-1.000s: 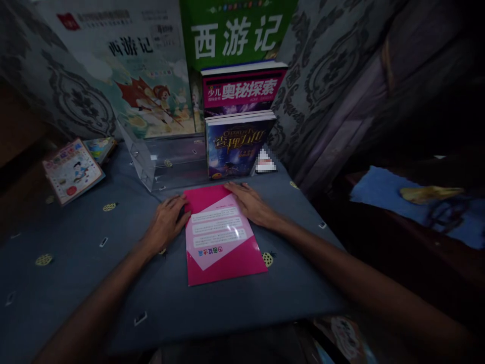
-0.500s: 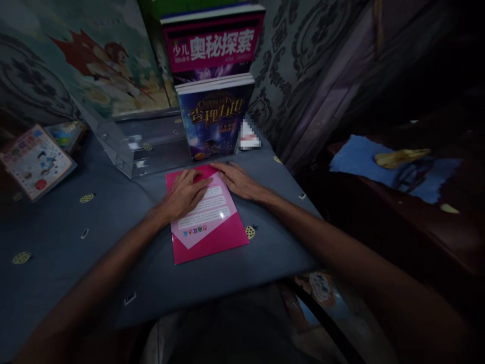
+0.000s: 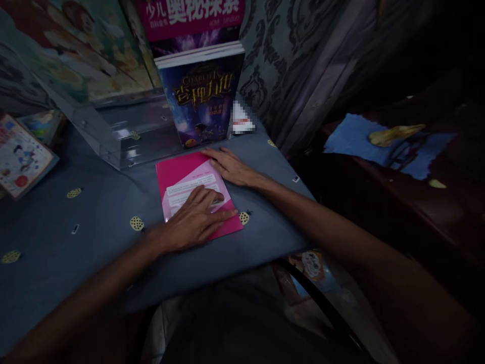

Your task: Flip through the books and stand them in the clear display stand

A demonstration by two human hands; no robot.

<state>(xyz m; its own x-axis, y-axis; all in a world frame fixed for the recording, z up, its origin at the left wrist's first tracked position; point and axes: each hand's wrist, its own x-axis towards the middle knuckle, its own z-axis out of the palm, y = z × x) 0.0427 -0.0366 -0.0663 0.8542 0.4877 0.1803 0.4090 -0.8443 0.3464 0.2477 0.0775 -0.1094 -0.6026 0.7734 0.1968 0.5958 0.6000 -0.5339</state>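
A thin pink book (image 3: 178, 172) lies flat on the table, its printed text upside down from where I look. My left hand (image 3: 195, 217) rests flat across its lower half, fingers stretched toward the right edge and covering part of the white text panels. At the upper right corner, my right hand (image 3: 231, 167) lies palm down with fingers extended, partly on the cover and partly on the cloth. Both hands are open and grip nothing.
Upright books, a dark blue one (image 3: 202, 101) in front, stand behind the pink book beside a clear acrylic stand (image 3: 102, 146). More books (image 3: 22, 156) lie at the left. At right, a blue cloth (image 3: 348, 139) holds a yellowish object (image 3: 394, 135). The patterned tablecloth (image 3: 102, 242) ends near my lap.
My left hand has slid from the book's upper part down to its lower half. The right hand stays near the upper right corner. The camera view has shifted slightly.
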